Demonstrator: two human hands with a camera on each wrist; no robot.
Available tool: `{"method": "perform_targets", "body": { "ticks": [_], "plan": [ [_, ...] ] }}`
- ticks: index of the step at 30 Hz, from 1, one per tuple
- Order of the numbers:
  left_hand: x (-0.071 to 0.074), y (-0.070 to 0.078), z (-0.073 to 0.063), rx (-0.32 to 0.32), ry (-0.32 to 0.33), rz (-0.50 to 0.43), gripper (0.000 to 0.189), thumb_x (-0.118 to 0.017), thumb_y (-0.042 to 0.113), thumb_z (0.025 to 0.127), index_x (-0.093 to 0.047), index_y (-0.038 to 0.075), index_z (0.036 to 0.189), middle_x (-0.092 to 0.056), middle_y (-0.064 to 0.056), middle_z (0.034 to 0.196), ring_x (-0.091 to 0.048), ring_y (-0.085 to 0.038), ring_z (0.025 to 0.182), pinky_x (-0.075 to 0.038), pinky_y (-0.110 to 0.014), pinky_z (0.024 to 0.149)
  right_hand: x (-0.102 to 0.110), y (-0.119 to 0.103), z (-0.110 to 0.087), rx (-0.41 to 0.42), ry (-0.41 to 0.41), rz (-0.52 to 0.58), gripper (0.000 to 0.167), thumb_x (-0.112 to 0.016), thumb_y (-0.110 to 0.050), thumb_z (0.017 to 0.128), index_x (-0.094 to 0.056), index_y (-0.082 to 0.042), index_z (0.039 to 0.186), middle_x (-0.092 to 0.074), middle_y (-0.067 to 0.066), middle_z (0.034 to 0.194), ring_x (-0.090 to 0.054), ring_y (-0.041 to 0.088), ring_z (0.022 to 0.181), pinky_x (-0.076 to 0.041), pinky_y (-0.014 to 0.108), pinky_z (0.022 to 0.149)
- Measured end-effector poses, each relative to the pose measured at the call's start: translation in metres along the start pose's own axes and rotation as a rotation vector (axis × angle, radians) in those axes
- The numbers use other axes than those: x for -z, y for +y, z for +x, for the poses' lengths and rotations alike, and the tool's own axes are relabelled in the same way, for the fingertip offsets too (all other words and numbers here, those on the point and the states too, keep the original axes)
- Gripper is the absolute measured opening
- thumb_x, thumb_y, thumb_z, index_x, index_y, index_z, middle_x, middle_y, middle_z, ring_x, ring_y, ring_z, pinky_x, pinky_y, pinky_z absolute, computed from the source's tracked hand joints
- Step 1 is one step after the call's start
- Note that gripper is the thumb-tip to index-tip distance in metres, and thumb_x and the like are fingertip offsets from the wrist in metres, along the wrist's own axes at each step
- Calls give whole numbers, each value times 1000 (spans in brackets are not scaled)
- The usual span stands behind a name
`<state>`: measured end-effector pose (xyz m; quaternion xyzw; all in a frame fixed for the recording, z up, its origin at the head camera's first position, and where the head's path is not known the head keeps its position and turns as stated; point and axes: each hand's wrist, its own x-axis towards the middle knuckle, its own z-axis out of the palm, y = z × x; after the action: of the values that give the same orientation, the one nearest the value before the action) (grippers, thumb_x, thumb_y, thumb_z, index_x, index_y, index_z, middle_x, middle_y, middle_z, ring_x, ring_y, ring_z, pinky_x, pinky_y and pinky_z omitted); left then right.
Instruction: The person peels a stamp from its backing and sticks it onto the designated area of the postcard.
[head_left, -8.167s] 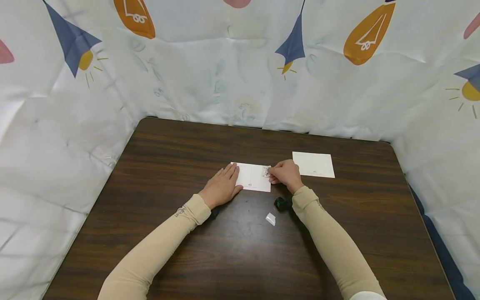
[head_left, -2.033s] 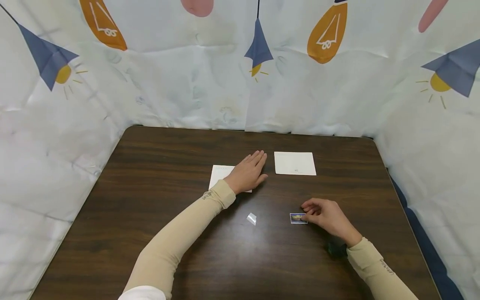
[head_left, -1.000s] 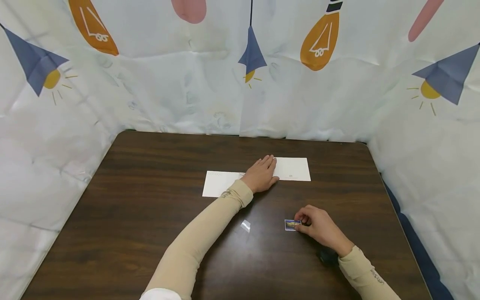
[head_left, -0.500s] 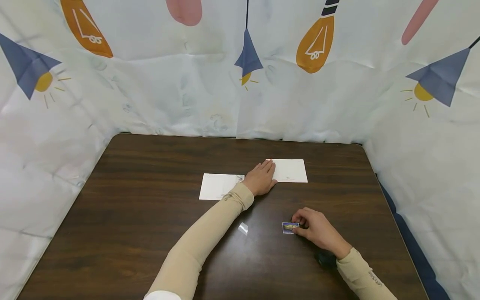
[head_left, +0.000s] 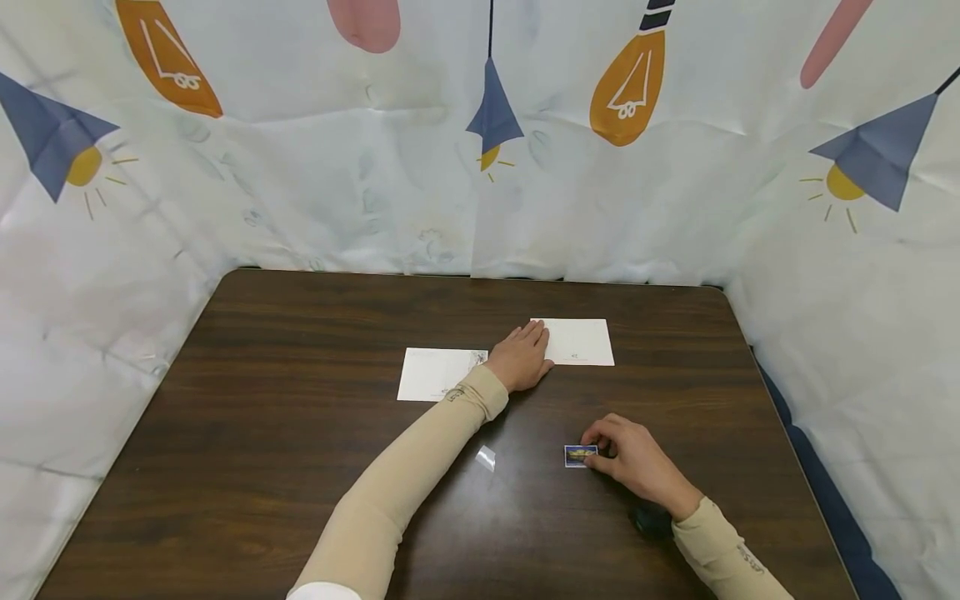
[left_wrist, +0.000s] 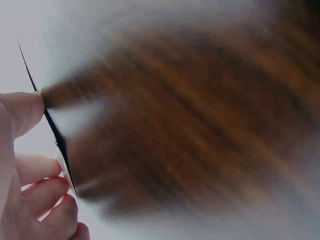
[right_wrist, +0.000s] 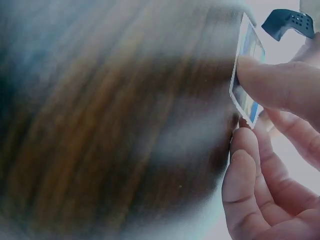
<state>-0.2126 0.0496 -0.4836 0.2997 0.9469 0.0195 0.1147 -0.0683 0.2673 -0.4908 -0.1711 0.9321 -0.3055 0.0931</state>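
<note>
My left hand (head_left: 521, 357) rests flat with its fingers on the left edge of a white card (head_left: 585, 342) at the back of the table. To its left lies a second white card (head_left: 435, 373) with a stamp (head_left: 477, 358) at its upper right corner, partly covered by the left forearm. My right hand (head_left: 637, 458) is nearer the front and pinches a blue and yellow postage stamp (head_left: 572, 456) with a white perforated border. In the right wrist view the thumb lies over the face of the stamp (right_wrist: 254, 47), with the other fingers curled below.
A small shiny clear scrap (head_left: 486, 457) lies on the dark wood table (head_left: 225, 467) between the forearms. A patterned white cloth (head_left: 360, 192) hangs along the table's back and sides. A dark strap (right_wrist: 287, 23) shows in the right wrist view.
Earlier both hands were at the left card, the right at its stamp. The left hand has since moved right onto the other card; the right hand now holds another stamp, nearly still lately.
</note>
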Motion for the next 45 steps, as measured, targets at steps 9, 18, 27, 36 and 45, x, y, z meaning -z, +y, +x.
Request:
{"method": "perform_targets", "body": {
  "ticks": [9, 18, 27, 36, 45],
  "plan": [
    [2, 0, 1, -1, -7, -3, 63, -40, 40, 112, -32, 2, 161, -30, -13, 171, -27, -25, 161, -26, -38, 131, 2, 2, -2, 24, 14, 41, 15, -81, -11, 88, -74, -21, 96, -65, -11, 87, -53, -4, 74, -50, 19, 65],
    [-1, 1, -1, -4, -5, -8, 63, -41, 39, 112, -31, 1, 161, -29, -15, 171, -27, -26, 161, -27, -39, 131, 3, 4, -3, -83, 14, 160, 13, -79, -10, 90, -73, -17, 100, -72, -4, 94, -64, -1, 80, -58, 20, 71],
    [0, 2, -1, 2, -9, -13, 63, -40, 38, 112, -29, 1, 161, -27, -15, 172, -25, -26, 162, -26, -39, 132, 4, 8, -3, -180, 38, 268, 11, -83, -20, 87, -75, -15, 92, -75, -2, 83, -67, 1, 71, -56, 21, 65],
    [0, -1, -2, -43, 42, 37, 63, -39, 40, 112, -31, 1, 161, -29, -15, 171, -28, -27, 161, -27, -40, 131, 8, 16, 2, -211, 20, 455, 19, -80, -23, 91, -76, -7, 101, -78, 10, 89, -70, 11, 70, -59, 28, 64],
    [7, -3, -14, -70, 65, 26, 61, -40, 39, 112, -33, 3, 161, -31, -13, 171, -28, -27, 161, -28, -40, 131, 12, 17, 13, -204, 49, 549, 19, -79, -19, 92, -75, -4, 103, -73, 4, 90, -64, 12, 68, -58, 30, 64]
  ]
}}
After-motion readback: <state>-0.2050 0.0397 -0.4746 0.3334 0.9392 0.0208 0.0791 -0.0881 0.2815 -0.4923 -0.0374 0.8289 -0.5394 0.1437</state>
